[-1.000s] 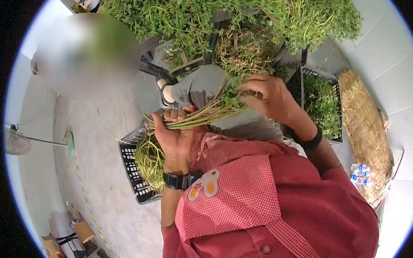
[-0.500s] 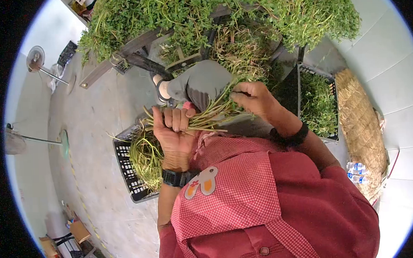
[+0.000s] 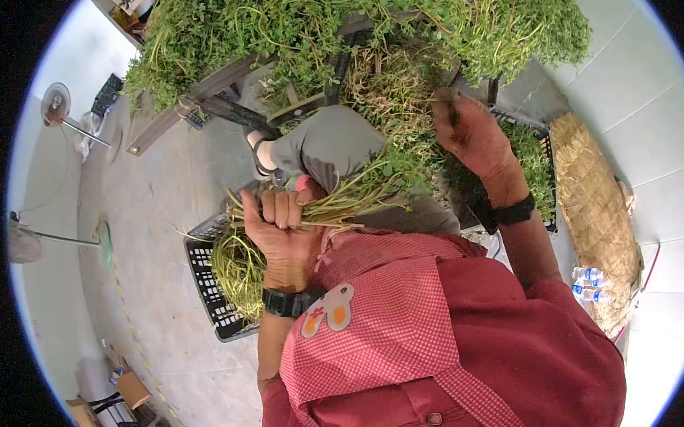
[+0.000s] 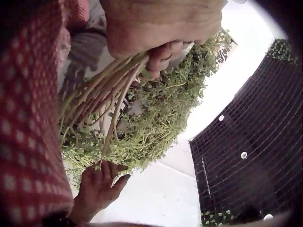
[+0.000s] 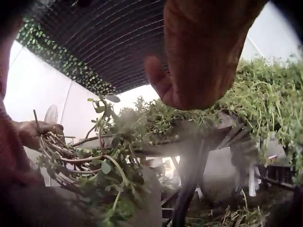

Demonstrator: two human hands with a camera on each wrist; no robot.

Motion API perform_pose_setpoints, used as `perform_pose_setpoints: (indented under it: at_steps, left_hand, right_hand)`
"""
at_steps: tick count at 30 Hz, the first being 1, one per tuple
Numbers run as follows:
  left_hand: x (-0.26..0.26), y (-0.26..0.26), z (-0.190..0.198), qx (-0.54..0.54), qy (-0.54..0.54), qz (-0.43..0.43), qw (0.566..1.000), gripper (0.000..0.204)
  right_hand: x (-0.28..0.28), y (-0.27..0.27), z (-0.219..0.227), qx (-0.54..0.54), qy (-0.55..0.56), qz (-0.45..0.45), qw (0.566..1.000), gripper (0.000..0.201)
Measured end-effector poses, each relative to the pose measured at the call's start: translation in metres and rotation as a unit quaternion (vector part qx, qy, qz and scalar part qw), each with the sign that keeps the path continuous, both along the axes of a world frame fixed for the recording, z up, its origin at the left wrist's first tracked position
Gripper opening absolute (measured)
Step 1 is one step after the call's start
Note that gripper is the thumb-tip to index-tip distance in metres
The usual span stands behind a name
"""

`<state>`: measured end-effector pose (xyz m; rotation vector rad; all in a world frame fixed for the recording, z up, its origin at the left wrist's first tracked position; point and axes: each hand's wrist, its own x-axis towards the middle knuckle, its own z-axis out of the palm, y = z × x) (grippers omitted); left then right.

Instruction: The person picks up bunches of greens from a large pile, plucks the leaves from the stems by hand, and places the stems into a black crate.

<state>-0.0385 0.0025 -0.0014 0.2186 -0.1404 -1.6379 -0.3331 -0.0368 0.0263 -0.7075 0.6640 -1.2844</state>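
Observation:
In the head view my left hand (image 3: 277,224) grips a bunch of long green stems (image 3: 349,202), whose leafy ends point right across the lap. The left wrist view shows the same stems (image 4: 106,90) coming out below the curled fingers of the left hand (image 4: 163,28). My right hand (image 3: 472,135) is held away to the right of the bunch, above loose greens, with fingers loosely bent and no stem seen in it. The right wrist view has the right hand (image 5: 199,56) close up, with the thumb apart and the bunch (image 5: 85,161) at lower left.
A large heap of greens (image 3: 273,33) covers the table ahead, with trimmings (image 3: 398,89) beneath. A black crate of stems (image 3: 212,295) stands at left, another crate with greens (image 3: 538,159) at right beside a straw roll (image 3: 597,210). Water bottles (image 3: 589,285) lie near it.
My right hand has come off the leafy end of the bunch and moved right and up. The left hand still grips the stems, slightly farther left.

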Motion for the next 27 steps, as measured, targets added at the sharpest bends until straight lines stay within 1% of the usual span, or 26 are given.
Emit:
perform_pose_setpoints:
  at_steps: [1, 2, 3, 4, 5, 6, 8, 10, 12, 13, 15, 16, 18, 19, 21, 22, 24, 25, 27]
  left_hand:
    - [0.0, 0.0, -0.001, 0.001, 0.001, 0.0, 1.0, 0.054]
    - [0.0, -0.001, -0.002, 0.007, -0.012, 0.005, 1.0, 0.054]
    - [0.001, -0.001, -0.002, 0.012, -0.027, 0.01, 1.0, 0.054]
    - [0.002, 0.0, -0.002, 0.01, -0.028, 0.01, 0.999, 0.054]
    - [0.001, 0.001, -0.002, 0.002, -0.041, 0.013, 0.999, 0.054]
    - [0.0, 0.0, -0.001, -0.008, -0.052, 0.017, 0.998, 0.054]
    - [-0.001, -0.001, -0.002, -0.009, -0.038, 0.011, 0.999, 0.054]
    - [0.003, 0.002, -0.005, -0.027, -0.043, -0.004, 0.999, 0.055]
    - [0.001, 0.003, -0.002, -0.004, -0.03, -0.002, 1.0, 0.055]
    - [0.002, 0.003, -0.002, 0.003, -0.029, -0.002, 1.0, 0.055]
    - [0.001, 0.001, -0.002, -0.003, -0.02, -0.005, 1.0, 0.056]
    - [0.001, 0.001, -0.002, -0.001, -0.019, -0.007, 1.0, 0.056]
    - [-0.001, 0.001, -0.001, -0.002, -0.029, -0.004, 1.0, 0.056]
    - [-0.001, 0.001, -0.002, 0.001, -0.029, -0.005, 1.0, 0.056]
    - [-0.001, 0.0, -0.004, -0.006, -0.031, -0.007, 0.999, 0.056]
    - [-0.003, 0.0, -0.004, -0.005, -0.031, -0.01, 0.999, 0.056]
    - [-0.005, 0.0, -0.004, -0.008, -0.038, -0.014, 0.999, 0.056]
    - [-0.004, -0.001, -0.004, -0.007, -0.038, -0.015, 0.999, 0.056]
    - [0.0, -0.003, -0.006, -0.051, -0.02, -0.031, 0.998, 0.056]
  right_hand:
    - [-0.01, -0.005, -0.012, -0.1, 0.049, 0.078, 0.991, 0.019]
    - [-0.002, 0.001, -0.006, -0.098, 0.049, 0.079, 0.991, 0.019]
    - [0.015, 0.01, 0.006, -0.23, 0.315, 0.029, 0.92, 0.019]
    - [0.03, 0.015, 0.014, -0.342, 0.551, -0.026, 0.761, 0.02]
    - [0.036, 0.013, 0.011, -0.448, 0.625, -0.036, 0.638, 0.021]
    - [0.042, 0.013, 0.009, -0.453, 0.626, -0.042, 0.634, 0.021]
    - [0.05, 0.017, 0.001, -0.455, 0.708, 0.021, 0.54, 0.024]
    - [0.052, 0.014, -0.007, -0.446, 0.705, 0.039, 0.55, 0.022]
    - [0.054, 0.011, -0.009, -0.457, 0.718, 0.029, 0.524, 0.017]
    - [0.054, 0.01, -0.01, -0.453, 0.719, 0.03, 0.527, 0.017]
    - [0.053, 0.005, -0.011, -0.503, 0.702, 0.022, 0.503, 0.022]
    - [0.053, 0.003, -0.014, -0.501, 0.703, 0.022, 0.503, 0.022]
    - [0.052, -0.001, -0.018, -0.534, 0.7, 0.038, 0.473, 0.018]
    - [0.053, 0.0, -0.02, -0.532, 0.7, 0.039, 0.474, 0.018]
    - [0.059, 0.001, -0.021, -0.448, 0.739, 0.002, 0.502, 0.018]
    - [0.062, 0.0, -0.019, -0.446, 0.74, 0.002, 0.504, 0.018]
    - [0.066, -0.005, -0.013, -0.331, 0.673, -0.041, 0.66, 0.018]
    - [0.061, -0.012, -0.017, -0.33, 0.673, -0.042, 0.661, 0.018]
    - [0.043, -0.032, -0.023, -0.273, 0.73, -0.134, 0.612, 0.018]
